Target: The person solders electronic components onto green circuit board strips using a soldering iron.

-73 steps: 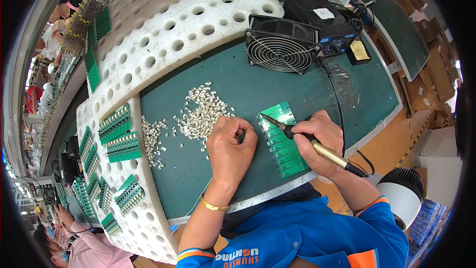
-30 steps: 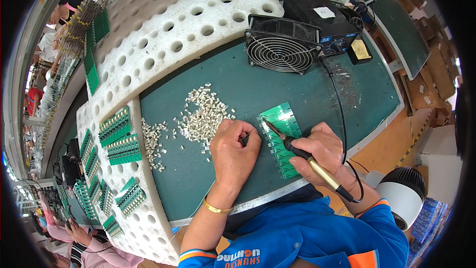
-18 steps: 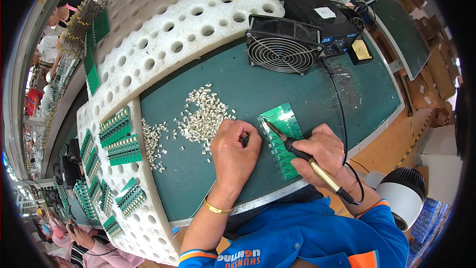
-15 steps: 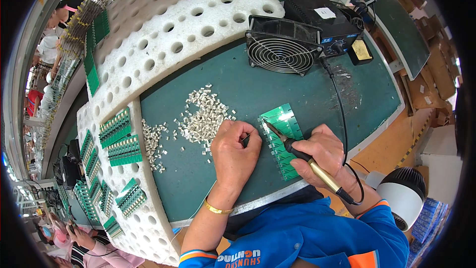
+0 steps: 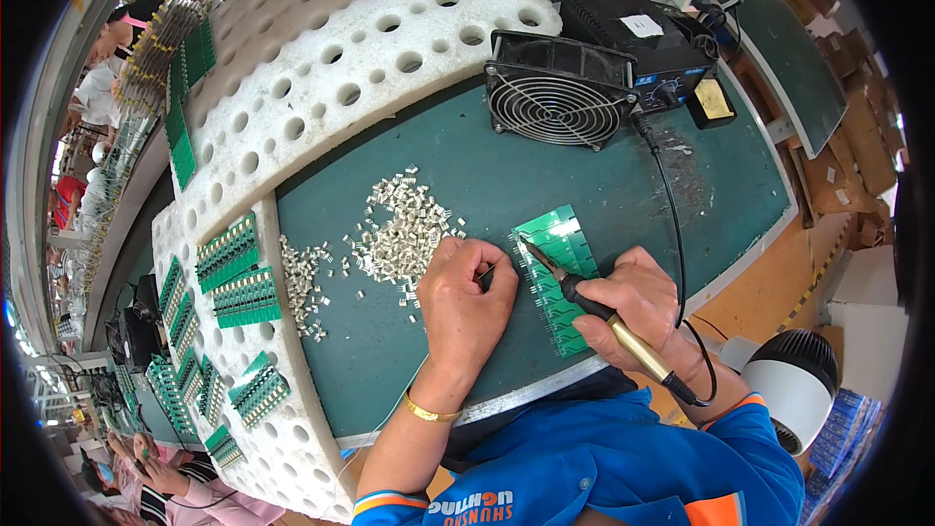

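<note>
My left hand [image 5: 463, 302] is closed on a thin wire [image 5: 392, 406], which trails back past my wrist. It rests just left of a green circuit board strip [image 5: 565, 287] with a row of fine pins along its left edge. My right hand [image 5: 633, 307] grips a soldering iron [image 5: 633, 343] with a gold-coloured handle and dark grip, its tip on the board's upper left part. Left of the board lie heaps of small pale metal connectors [image 5: 399, 229].
A black fan [image 5: 555, 107], a soldering station [image 5: 623, 34] and a yellow sponge holder [image 5: 711, 102] stand behind. Perforated white foam sheets [image 5: 292, 468] carry assembled board strips [image 5: 243, 297]. Co-workers [image 5: 127, 24] are at the left; a white round appliance [image 5: 789, 390] is at lower right.
Since 2.4 seconds ago, the iron's tip has moved slightly down and right, and its handle has tilted lower. My left hand has shifted slightly right. Co-workers' hands at the left have moved.
</note>
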Tool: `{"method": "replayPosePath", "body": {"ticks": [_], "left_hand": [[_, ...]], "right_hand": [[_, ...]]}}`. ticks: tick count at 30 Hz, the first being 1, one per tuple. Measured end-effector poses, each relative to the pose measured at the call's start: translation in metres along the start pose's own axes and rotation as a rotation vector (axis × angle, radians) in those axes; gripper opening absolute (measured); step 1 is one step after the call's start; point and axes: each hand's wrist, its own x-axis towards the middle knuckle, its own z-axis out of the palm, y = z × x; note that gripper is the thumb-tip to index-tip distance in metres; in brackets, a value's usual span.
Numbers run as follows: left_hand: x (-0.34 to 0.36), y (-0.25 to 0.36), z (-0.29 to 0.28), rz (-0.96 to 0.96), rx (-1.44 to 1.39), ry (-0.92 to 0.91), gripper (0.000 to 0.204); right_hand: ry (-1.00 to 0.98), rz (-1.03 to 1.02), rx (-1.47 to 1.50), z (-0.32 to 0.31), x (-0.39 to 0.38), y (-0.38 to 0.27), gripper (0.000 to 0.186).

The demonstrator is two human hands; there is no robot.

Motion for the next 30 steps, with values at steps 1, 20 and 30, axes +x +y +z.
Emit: {"method": "replayPosePath", "body": {"ticks": [1,20,30], "left_hand": [[0.000,0.000,0.000,0.000,-0.007,0.001,0.007],[-0.003,-0.002,-0.006,-0.029,-0.080,0.020,0.008],[0.000,-0.001,-0.005,-0.033,-0.085,0.021,0.009]], "right_hand": [[-0.003,-0.002,-0.001,-0.001,0.000,0.000,0.030],[0.053,0.056,0.086,-0.001,0.006,0.012,0.025],[0.020,0.065,0.092,-0.001,0.009,0.013,0.021]]}}
